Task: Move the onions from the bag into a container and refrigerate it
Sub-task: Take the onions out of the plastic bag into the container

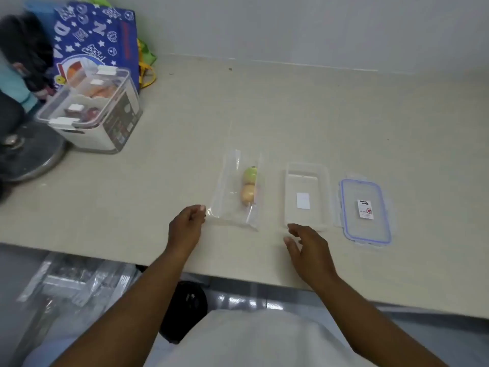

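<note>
A clear plastic bag (pixel 232 192) lies flat on the beige counter with two small onions (pixel 249 188) inside, one greenish, one tan. My left hand (pixel 186 226) is at the bag's near left corner, fingers curled and touching or almost touching its edge. To the right stands an open clear container (pixel 325 181), with nothing in it but a white label. Its blue-rimmed lid (pixel 381 231) lies flat further right. My right hand (pixel 307 247) hovers just in front of the container, fingers spread, holding nothing.
A lidded white storage box (pixel 92 115) with food stands at the back left, in front of a blue patterned bag (pixel 95 35). A round metal base (pixel 26 154) sits at the left edge. The counter's front edge (pixel 105 256) runs below my hands.
</note>
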